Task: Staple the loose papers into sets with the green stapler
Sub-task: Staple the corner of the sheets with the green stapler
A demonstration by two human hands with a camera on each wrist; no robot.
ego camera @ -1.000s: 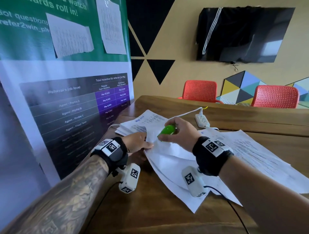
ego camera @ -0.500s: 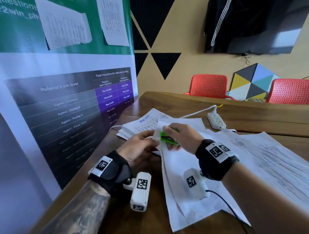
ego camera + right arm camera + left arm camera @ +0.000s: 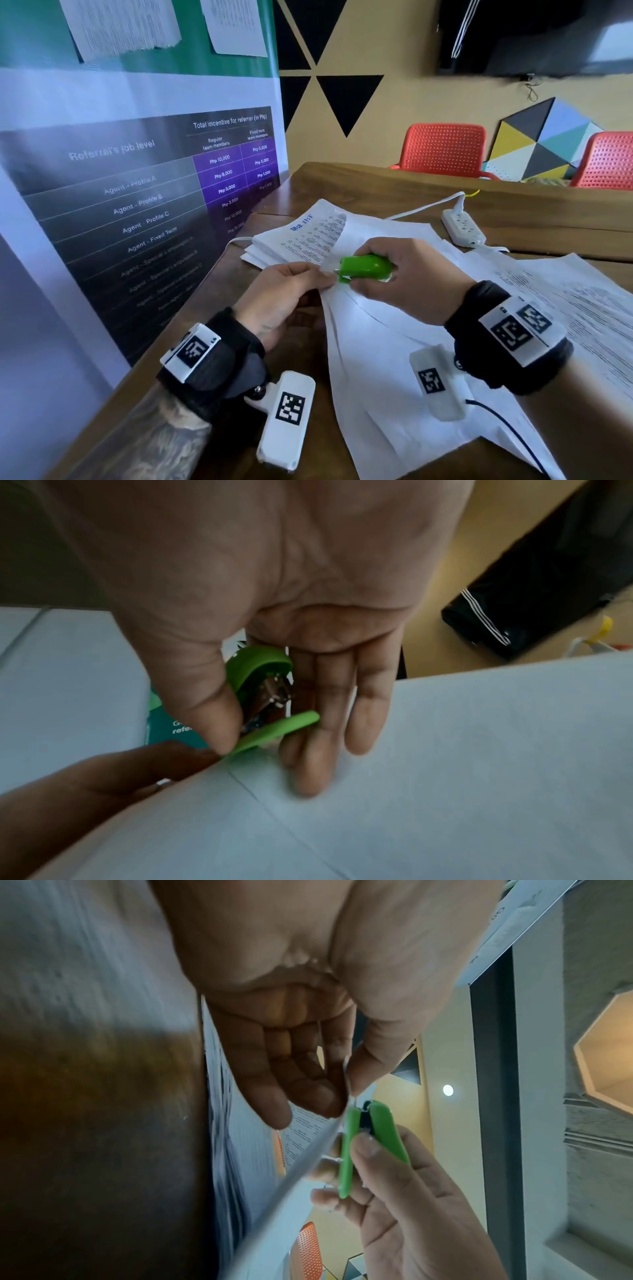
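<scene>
My right hand (image 3: pixel 407 270) grips the small green stapler (image 3: pixel 364 268), thumb on one arm and fingers behind the other (image 3: pixel 270 696). The stapler's mouth points left at the lifted corner of a set of white sheets (image 3: pixel 383 346). My left hand (image 3: pixel 291 291) pinches that corner between thumb and fingers, right at the stapler's nose (image 3: pixel 363 1115). In the left wrist view the paper edge (image 3: pixel 308 1153) runs just beside the stapler's mouth; whether it lies inside I cannot tell. A stack of printed papers (image 3: pixel 301 236) lies behind both hands.
The wooden table (image 3: pixel 308 185) carries more printed sheets (image 3: pixel 582 301) on the right and a white power strip (image 3: pixel 462 228) with its cable at the back. A banner (image 3: pixel 137 171) stands close on the left. Red chairs (image 3: pixel 445 150) line the table's far side.
The hands and paper corner have lifted off the table. The stapler has turned from end-on to sideways, its mouth now facing the corner my left hand pinches.
</scene>
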